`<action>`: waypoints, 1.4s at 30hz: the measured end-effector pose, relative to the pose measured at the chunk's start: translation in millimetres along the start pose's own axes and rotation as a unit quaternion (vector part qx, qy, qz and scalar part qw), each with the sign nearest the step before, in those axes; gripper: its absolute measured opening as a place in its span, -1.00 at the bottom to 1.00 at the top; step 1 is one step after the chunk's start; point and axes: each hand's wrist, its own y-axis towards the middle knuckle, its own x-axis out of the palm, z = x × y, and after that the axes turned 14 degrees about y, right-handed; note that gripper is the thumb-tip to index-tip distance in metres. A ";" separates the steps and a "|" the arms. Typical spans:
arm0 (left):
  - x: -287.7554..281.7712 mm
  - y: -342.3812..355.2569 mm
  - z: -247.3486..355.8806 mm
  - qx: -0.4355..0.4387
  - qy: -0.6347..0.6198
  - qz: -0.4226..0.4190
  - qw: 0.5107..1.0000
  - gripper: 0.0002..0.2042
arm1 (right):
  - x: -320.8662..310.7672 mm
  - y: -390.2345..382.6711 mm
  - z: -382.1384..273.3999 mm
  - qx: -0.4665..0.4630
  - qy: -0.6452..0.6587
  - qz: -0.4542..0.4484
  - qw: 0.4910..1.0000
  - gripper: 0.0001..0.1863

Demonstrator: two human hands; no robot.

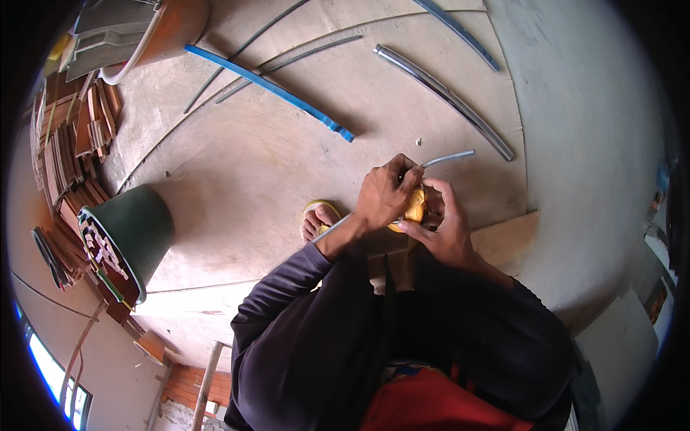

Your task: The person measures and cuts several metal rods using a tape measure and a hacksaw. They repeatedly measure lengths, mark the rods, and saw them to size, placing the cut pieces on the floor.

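My left hand (389,188) is closed, with its fingers curled over a thin grey rod (451,157). One end of the rod sticks out beyond the knuckles to the right, slightly bent; the other shows beside my left wrist. Just below, my right hand (447,228) curls its fingers and thumb around a rounded yellow thing (415,206), whose kind I cannot make out. The two hands are close together, and the left fingertips meet the yellow thing. Part of it, and the middle of the rod, are hidden by my hands.
On the pale floor lie a blue bar (269,90), a shiny metal tube (445,98), another blue bar (460,34) and thin grey rods (309,52). Left stand a dark green bucket (147,226) and stacked brown strips (68,158). My sandalled foot (316,219) is beside my left hand.
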 end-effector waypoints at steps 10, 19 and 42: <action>-40.7 -0.5 -13.6 -0.038 0.008 0.058 0.998 -0.66 | -72.3 7.9 16.0 0.041 -0.042 0.035 0.998 -0.36; -71.8 -27.3 -13.6 -0.078 0.057 0.009 0.995 -0.68 | -163.1 13.4 45.8 0.120 -0.274 0.043 0.953 -0.33; -62.9 -114.0 -91.3 -0.168 0.018 0.079 0.982 -0.61 | 229.6 308.6 -25.3 -0.251 -0.551 -0.133 0.785 -0.44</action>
